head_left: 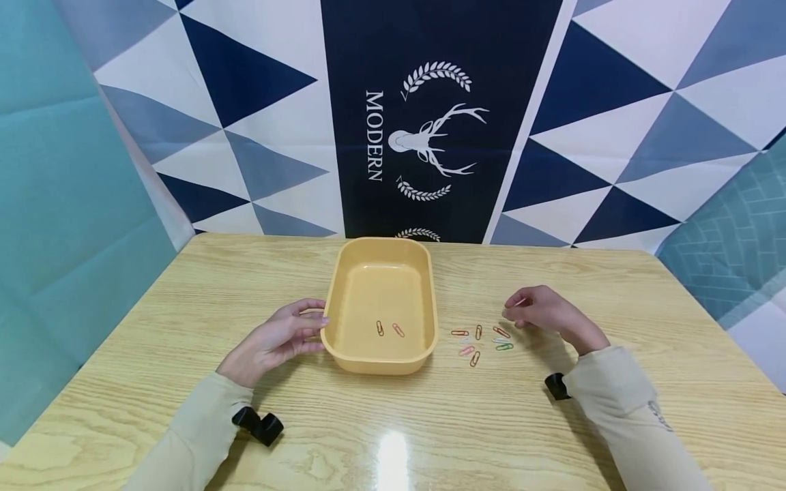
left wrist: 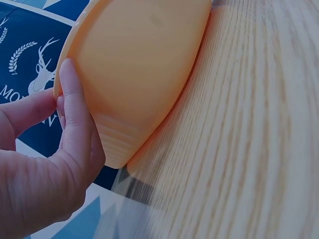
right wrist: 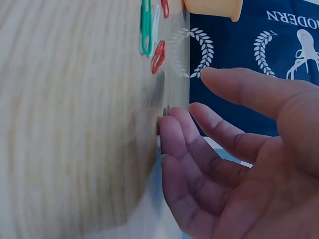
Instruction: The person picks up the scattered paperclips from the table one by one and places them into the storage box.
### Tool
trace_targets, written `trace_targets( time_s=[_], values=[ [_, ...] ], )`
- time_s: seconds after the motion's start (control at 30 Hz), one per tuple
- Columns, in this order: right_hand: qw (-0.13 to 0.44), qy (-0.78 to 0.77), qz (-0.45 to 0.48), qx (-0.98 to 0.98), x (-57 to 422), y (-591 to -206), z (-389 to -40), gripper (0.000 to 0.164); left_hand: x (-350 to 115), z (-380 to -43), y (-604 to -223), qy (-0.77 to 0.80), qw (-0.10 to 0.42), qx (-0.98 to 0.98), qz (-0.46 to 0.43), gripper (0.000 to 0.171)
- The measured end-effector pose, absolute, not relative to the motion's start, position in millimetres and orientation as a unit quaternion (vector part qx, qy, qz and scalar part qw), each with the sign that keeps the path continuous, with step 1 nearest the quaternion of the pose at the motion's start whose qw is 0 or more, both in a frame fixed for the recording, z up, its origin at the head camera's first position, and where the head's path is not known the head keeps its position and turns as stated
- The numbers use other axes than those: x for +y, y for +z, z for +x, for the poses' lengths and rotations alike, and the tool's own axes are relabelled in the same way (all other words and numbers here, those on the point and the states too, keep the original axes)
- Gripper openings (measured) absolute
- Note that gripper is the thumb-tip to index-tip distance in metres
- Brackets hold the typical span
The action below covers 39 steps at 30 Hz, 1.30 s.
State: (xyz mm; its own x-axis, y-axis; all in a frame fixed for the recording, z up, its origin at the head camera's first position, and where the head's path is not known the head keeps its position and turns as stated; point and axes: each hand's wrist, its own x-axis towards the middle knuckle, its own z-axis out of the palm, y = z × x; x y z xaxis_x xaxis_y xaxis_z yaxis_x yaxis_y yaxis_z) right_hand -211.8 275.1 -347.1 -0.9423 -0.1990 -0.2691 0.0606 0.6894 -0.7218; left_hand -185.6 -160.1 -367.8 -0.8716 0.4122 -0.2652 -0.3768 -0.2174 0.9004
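My left hand (head_left: 285,335) grips the left rim of a yellow plastic tray (head_left: 379,368), finger and thumb on either side of the edge in the left wrist view. Inside the tray lie a brown paper clip (head_left: 380,328) and a pink paper clip (head_left: 398,330). To the right of the tray, several loose paper clips are spread on the table, among them a green paper clip (head_left: 505,346) and a red paper clip (right wrist: 158,57). Just beyond them my right hand (head_left: 540,310) hovers low over the tabletop, fingers loosely bent, thumb apart, holding nothing.
The wooden table (head_left: 344,423) reaches back to a wall cloth (head_left: 264,123) with triangles and a deer print. A teal cloth (head_left: 80,239) hangs along the left side. Black wrist mounts (head_left: 258,424) sit on both sleeves.
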Motion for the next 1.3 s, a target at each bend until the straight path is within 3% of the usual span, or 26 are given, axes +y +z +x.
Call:
trace_targets(
  time_s=[0.2, 0.6, 0.93, 1.3],
  values=[
    [0.174, -0.370, -0.031, 0.912, 275.6, -350.6, -212.7, 0.027, -161.8, -184.5, -369.4, 0.786, 0.254, 0.564, 0.020, 0.054],
    [0.155, -0.287, -0.052, 0.944, 267.1, -352.4, -210.8, 0.031, -160.4, -185.3, -369.7, 0.787, 0.249, 0.565, 0.020, 0.052],
    [0.138, -0.282, -0.081, 0.946, 265.4, -354.4, -210.7, 0.009, -160.1, -185.7, -369.9, 0.786, 0.249, 0.565, 0.018, 0.050],
    [0.123, -0.273, -0.086, 0.950, 266.5, -354.9, -210.6, 0.008, -157.9, -187.6, -370.9, 0.787, 0.249, 0.564, 0.024, 0.044]
  ],
)
